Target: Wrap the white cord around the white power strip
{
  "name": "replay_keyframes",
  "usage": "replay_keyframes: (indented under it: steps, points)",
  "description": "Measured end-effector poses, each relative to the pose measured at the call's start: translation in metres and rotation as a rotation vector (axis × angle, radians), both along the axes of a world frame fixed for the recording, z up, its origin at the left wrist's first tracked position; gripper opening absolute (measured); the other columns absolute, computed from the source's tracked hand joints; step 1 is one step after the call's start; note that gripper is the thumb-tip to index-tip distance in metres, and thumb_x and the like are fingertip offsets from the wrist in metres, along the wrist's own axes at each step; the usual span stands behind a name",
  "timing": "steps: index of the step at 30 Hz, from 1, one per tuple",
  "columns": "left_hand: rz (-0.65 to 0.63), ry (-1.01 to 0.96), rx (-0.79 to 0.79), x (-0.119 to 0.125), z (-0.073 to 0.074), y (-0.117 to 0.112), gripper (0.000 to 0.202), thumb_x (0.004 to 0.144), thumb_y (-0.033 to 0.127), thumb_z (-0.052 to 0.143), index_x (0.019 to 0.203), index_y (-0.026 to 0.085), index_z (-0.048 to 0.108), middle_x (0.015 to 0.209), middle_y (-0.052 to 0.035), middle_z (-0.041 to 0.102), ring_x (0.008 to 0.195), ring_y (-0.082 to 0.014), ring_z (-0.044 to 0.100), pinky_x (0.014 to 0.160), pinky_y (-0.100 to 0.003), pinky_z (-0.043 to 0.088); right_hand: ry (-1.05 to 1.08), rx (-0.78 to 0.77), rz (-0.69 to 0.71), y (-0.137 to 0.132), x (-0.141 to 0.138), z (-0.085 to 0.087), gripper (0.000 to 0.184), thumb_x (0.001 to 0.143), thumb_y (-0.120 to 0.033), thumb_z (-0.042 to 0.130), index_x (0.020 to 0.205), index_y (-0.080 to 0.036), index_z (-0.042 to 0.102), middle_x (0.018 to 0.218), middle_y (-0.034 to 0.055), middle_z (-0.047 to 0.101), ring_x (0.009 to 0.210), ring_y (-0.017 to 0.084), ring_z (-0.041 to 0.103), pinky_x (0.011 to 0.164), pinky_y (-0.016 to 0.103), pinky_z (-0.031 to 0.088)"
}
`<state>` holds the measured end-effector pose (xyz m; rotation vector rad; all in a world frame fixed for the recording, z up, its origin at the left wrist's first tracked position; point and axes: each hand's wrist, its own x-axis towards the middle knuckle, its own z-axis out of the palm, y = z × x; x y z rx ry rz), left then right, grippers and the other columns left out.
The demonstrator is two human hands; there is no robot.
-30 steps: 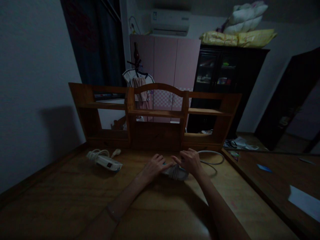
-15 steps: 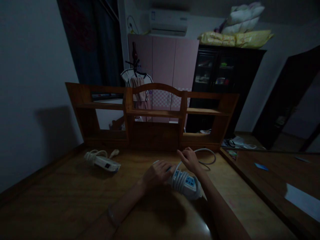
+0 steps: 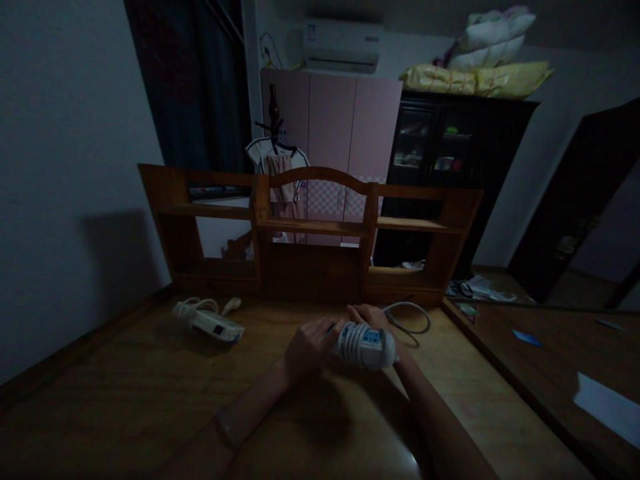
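A white power strip (image 3: 373, 340) with blue socket faces is held above the wooden desktop (image 3: 240, 400), its grey-white cord (image 3: 353, 343) wound several times around its middle. My left hand (image 3: 310, 343) is closed around the strip's left end. Just behind the strip, my right hand (image 3: 369, 315) is closed on the cord, its fingers partly hidden by the strip. A loose loop of this cord (image 3: 427, 320) trails over the desk to the right of that hand. Farther left lies a second power strip (image 3: 217, 327), with its own cord wrapped around one end and its plug (image 3: 231, 306) beside it.
A wooden shelf unit (image 3: 313, 227) stands along the desk's back edge. On the left is a wall (image 3: 75, 267). A lower brown surface to the right bears a blue card (image 3: 527, 338) and a white sheet (image 3: 607, 403). Wardrobes (image 3: 330, 127) stand beyond.
My right hand has gone down behind the power strip, carrying the cord around it. The strip has tilted nearer to level and risen slightly. The view has shifted a little.
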<state>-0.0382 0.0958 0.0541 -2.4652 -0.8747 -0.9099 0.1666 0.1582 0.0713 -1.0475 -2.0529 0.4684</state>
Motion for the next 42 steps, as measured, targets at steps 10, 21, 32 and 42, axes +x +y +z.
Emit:
replay_keyframes:
  steps: [10, 21, 32, 42]
  points:
    - [0.366, -0.519, -0.335, 0.006, -0.008, 0.012, 0.052, 0.073, 0.03, 0.063, 0.119, 0.019, 0.041, 0.096, -0.0087, 0.067, 0.082, -0.0249, 0.067, 0.068, -0.032, 0.051, 0.267, -0.266, 0.223, -0.011, -0.015, 0.005, 0.04, 0.088, -0.044, 0.028, 0.067, -0.018, 0.049, 0.059, -0.0008, 0.046, 0.051, 0.01, 0.039, 0.048, 0.021, 0.033]
    - [0.066, -0.987, -0.761, 0.012, -0.005, 0.016, 0.049, 0.061, 0.024, 0.072, 0.107, 0.016, 0.056, 0.092, -0.0054, 0.07, 0.08, -0.0193, 0.066, 0.065, -0.025, 0.05, -0.047, 0.01, 0.046, -0.03, -0.024, 0.01, 0.044, 0.083, -0.058, 0.051, 0.087, -0.015, 0.063, 0.07, 0.0001, 0.056, 0.061, 0.012, 0.046, 0.057, 0.022, 0.034]
    - [-0.078, -0.968, -0.866, 0.011, -0.009, 0.019, 0.043, 0.064, 0.022, 0.072, 0.104, 0.016, 0.059, 0.095, -0.0058, 0.069, 0.083, -0.0186, 0.065, 0.071, -0.027, 0.051, -0.112, 0.112, -0.112, -0.026, -0.021, 0.005, 0.052, 0.086, -0.061, 0.045, 0.07, -0.015, 0.064, 0.058, -0.0016, 0.052, 0.053, 0.01, 0.046, 0.051, 0.02, 0.027]
    - [0.066, -0.834, -0.926, 0.011, -0.019, 0.024, 0.046, 0.064, 0.03, 0.073, 0.105, 0.016, 0.057, 0.094, -0.0059, 0.068, 0.082, -0.0201, 0.065, 0.068, -0.026, 0.049, -0.221, 0.156, -0.213, -0.027, -0.021, 0.004, 0.057, 0.086, -0.064, 0.04, 0.068, -0.017, 0.067, 0.059, 0.0024, 0.062, 0.056, 0.014, 0.057, 0.053, 0.022, 0.027]
